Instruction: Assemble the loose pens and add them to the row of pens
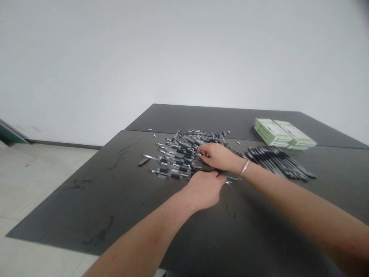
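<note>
A loose heap of clear-barrelled pens with black grips (175, 159) lies in the middle of the dark table, with loose pen parts among them. My right hand (217, 157) reaches over the heap, its fingers curled and pinched together above the pens. Something small and pale shows at its fingertips, too small to name. Nearer to me, my left hand (205, 190) is closed at the heap's front edge, palm down. Its fingertips are mostly hidden, and I cannot make out what they hold. A thin pen part (228, 182) shows just beyond them.
To the right, several pens (278, 163) lie side by side in a row. Behind them sit two pale green boxes (284, 132). Small pointed tips (228, 132) are scattered behind the heap. A seam crosses the dark tabletop (95, 200), and a white wall stands beyond.
</note>
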`<state>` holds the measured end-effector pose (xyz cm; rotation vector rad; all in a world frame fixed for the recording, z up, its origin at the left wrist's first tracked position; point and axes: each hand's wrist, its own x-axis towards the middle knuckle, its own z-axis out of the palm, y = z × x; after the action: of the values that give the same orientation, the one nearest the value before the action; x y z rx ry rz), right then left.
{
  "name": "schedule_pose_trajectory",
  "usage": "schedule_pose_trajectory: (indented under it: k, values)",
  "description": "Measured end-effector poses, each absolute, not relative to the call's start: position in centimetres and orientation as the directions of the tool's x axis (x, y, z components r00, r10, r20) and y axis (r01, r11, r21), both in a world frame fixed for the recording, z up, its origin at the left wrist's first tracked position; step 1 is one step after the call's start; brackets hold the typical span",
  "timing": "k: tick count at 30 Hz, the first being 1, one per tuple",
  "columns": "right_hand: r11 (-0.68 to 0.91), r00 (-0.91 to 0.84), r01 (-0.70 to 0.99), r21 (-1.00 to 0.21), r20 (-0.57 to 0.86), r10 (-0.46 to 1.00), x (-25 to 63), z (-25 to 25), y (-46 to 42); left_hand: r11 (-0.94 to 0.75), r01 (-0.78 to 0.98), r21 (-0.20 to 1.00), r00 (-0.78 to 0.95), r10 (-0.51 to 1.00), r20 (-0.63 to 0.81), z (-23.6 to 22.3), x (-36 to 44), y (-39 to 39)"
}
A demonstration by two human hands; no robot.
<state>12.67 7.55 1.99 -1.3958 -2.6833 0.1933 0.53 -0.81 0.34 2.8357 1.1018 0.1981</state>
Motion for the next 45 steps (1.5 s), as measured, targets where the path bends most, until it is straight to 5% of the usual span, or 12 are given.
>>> schedule_pose_trajectory:
  k: [10,22,25,28,31,39,45]
  values:
    - [0.564,-0.561,0.810,-0.161,0.069,0.825,11.9,0.7,8.8,-0.742,0.656,0.142,0.737,0.670,0.096,0.1,0.5,-0.8]
    - [0.510,-0.510,0.798,-0.322,0.092,0.855,14.0,1.1,7.8,-0.725,0.670,0.157,0.723,0.686,0.084,0.5,0.4,-0.9]
    - [0.466,-0.495,0.751,-0.468,0.068,0.866,15.9,1.9,6.7,-0.723,0.669,0.170,0.713,0.689,0.126,0.7,0.3,-0.7]
    - [0.246,-0.459,0.484,-0.840,-0.005,0.888,17.9,2.8,4.9,-0.697,0.690,0.197,0.673,0.717,0.180,0.9,0.2,-0.6]
    - [0.128,-0.428,0.240,-0.962,0.014,0.904,19.5,3.3,3.0,-0.669,0.703,0.244,0.633,0.744,0.214,0.9,0.0,-0.4]
    - [0.162,-0.344,0.024,-0.987,0.144,0.928,22.2,1.1,1.2,-0.600,0.694,0.398,0.504,0.800,0.326,0.7,-0.3,0.0]
    - [0.287,-0.308,0.229,-0.930,0.211,0.928,22.0,1.5,0.0,-0.618,0.647,0.447,0.499,0.786,0.365,0.8,-0.3,0.1]
